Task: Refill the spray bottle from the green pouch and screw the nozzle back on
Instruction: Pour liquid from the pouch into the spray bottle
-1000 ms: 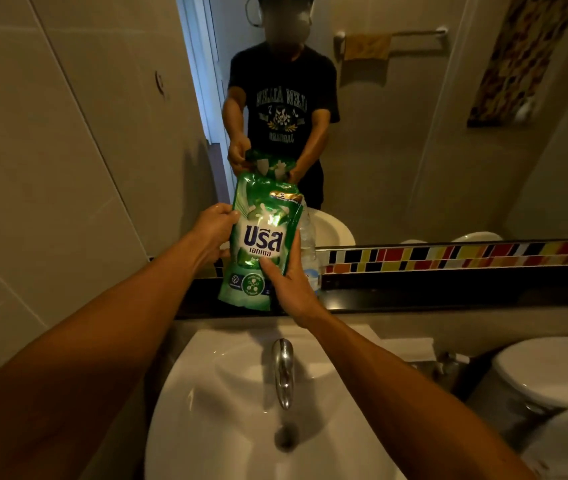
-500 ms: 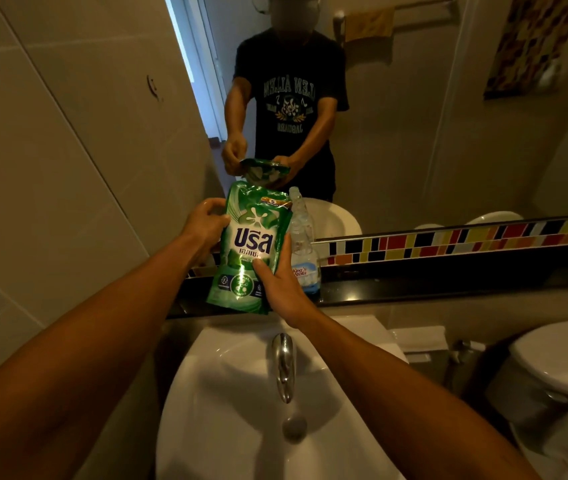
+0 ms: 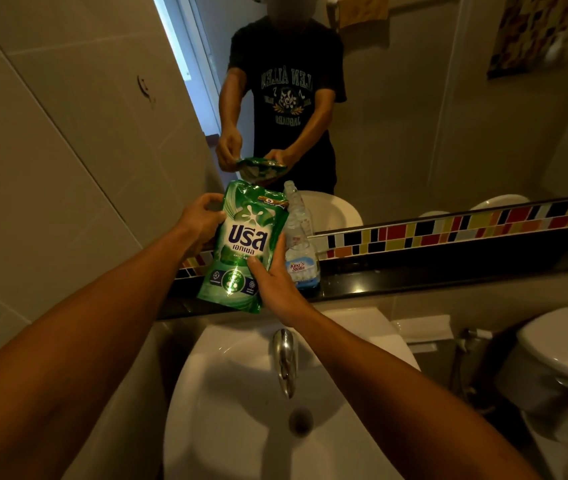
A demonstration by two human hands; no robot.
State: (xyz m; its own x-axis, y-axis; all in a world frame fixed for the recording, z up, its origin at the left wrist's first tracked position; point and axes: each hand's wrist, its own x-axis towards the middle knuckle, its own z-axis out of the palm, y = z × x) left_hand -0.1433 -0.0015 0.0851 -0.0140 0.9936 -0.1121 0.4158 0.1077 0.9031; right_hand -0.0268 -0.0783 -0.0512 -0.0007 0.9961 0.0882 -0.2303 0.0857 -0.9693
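I hold the green pouch (image 3: 245, 242) upright in both hands above the black ledge. My left hand (image 3: 201, 221) grips its upper left edge. My right hand (image 3: 275, 284) grips its lower right side, thumb on the front. Right behind the pouch, on the ledge, stands the clear spray bottle (image 3: 299, 247) with a blue-and-white label; its neck is bare, with no nozzle on it. The nozzle is nowhere in view. The mirror above repeats the pouch and my hands.
A white basin (image 3: 241, 410) with a chrome tap (image 3: 286, 358) lies just below my arms. A black ledge (image 3: 414, 275) with a coloured tile strip (image 3: 448, 226) runs under the mirror. A toilet (image 3: 566, 344) stands at the right, a tiled wall at the left.
The pouch has tilted slightly, its top leaning left, and sits a little lower against the mirror as the camera pitched down. Both hands keep their hold; the bottle has stayed in place.
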